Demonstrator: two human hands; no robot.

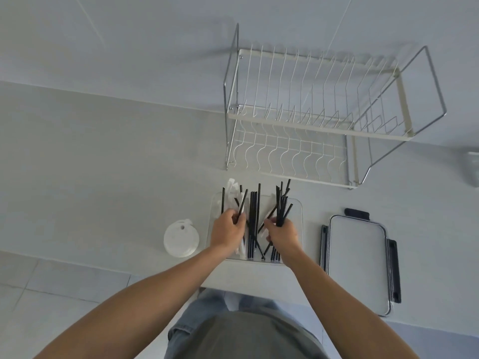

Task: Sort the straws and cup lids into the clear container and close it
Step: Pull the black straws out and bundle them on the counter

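Observation:
A clear container (pixel 298 207) stands on the white counter in front of me, with several black straws (pixel 253 216) and some white wrapped straws lying lengthwise in it. My left hand (pixel 228 233) is over its left half, closed on a few black straws. My right hand (pixel 281 233) is over its right half, gripping a bundle of black straws (pixel 282 206) that stick out past the far rim. A stack of white cup lids (pixel 181 238) sits on the counter just left of the container. The container's lid (pixel 359 263), clear with dark clips, lies flat to the right.
A two-tier white wire dish rack (pixel 311 120) stands behind the container against the wall. The counter's front edge runs right below the container. A pale object (pixel 473 167) shows at the far right edge.

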